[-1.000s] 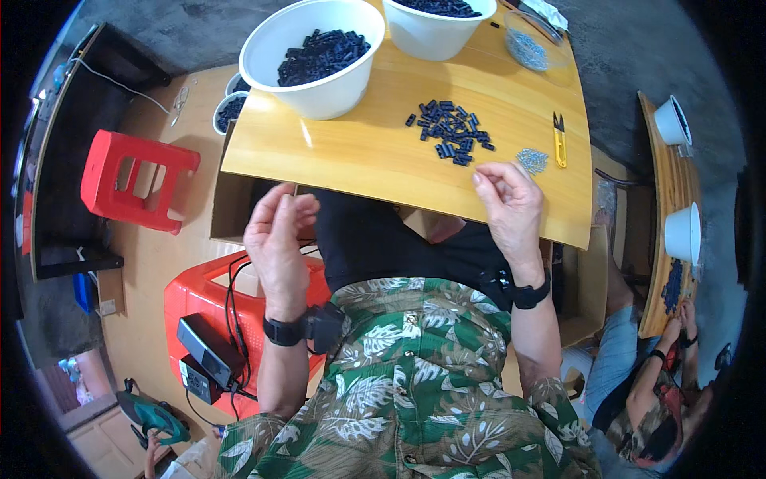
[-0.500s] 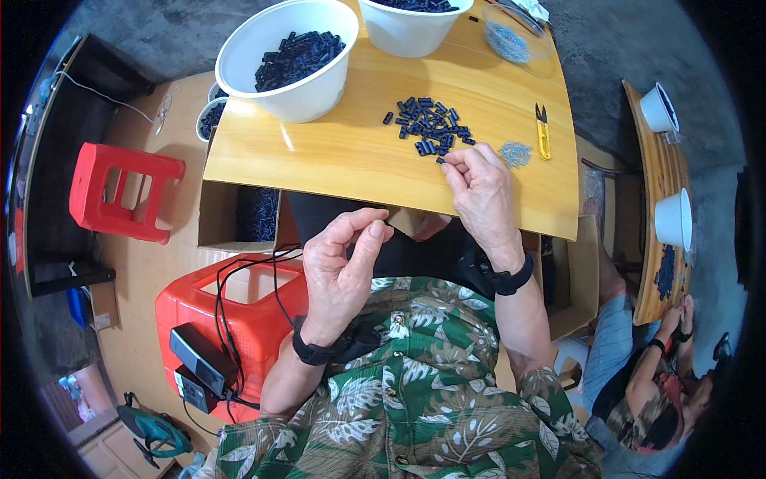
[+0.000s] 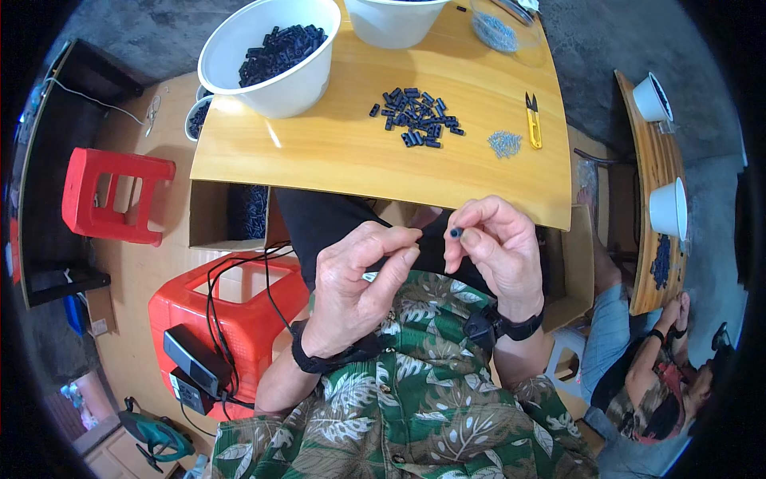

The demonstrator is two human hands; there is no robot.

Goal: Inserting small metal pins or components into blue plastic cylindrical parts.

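Just past the table's near edge, my right hand (image 3: 507, 255) pinches a small black plastic tube (image 3: 456, 233), its round end turned toward me. My left hand (image 3: 359, 279) is beside it, thumb and forefinger pressed close together; whatever they hold, if anything, is too small to make out. A gap separates the two hands. On the table (image 3: 319, 164) in front lies a loose pile of short black tubes (image 3: 415, 117). To its right are a little heap of small silver screws (image 3: 504, 144) and yellow-handled thread snips (image 3: 534, 126).
Two white tubs, one at the left (image 3: 291, 94) and another farther back (image 3: 395, 28), hold black pieces. A clear dish (image 3: 495, 33) of silver bits sits at the far right. Red stools (image 3: 179, 299) and cardboard boxes (image 3: 209, 215) stand around. A co-worker (image 3: 646, 383) sits at another table on the right.
My right hand has drawn back from the pile toward me with a black tube and turned it end-on. My left hand has shifted right, so the hands are closer together.
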